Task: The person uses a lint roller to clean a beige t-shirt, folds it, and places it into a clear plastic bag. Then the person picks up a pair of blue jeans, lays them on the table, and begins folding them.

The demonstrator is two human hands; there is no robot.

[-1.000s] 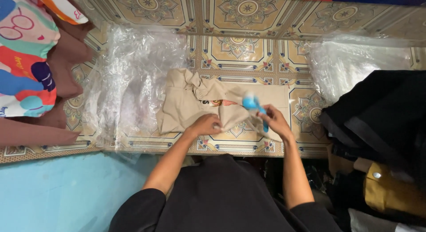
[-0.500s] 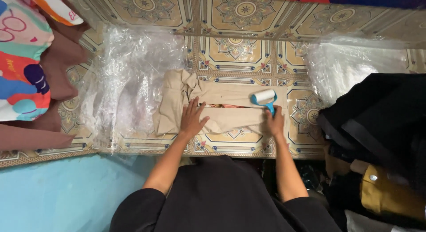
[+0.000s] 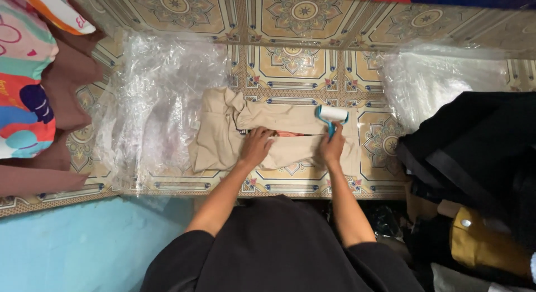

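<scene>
A folded beige garment [image 3: 223,138] lies on the patterned yellow tabletop [image 3: 304,68]. My left hand [image 3: 255,148] presses flat on the middle of the garment. My right hand [image 3: 333,148] grips the teal handle of a lint roller [image 3: 331,115], whose white roll rests on the garment's right end, just beyond my fingers.
Crumpled clear plastic bags [image 3: 153,102] lie left of the garment, and more clear plastic [image 3: 441,82] lies at the right. A black bag [image 3: 474,152] and a tan item [image 3: 486,244] sit at the right. Colourful fabric [image 3: 25,91] lies at the far left.
My right hand has moved the lint roller away from me and to the right over the garment. My left hand shifted a little to the right on the cloth.
</scene>
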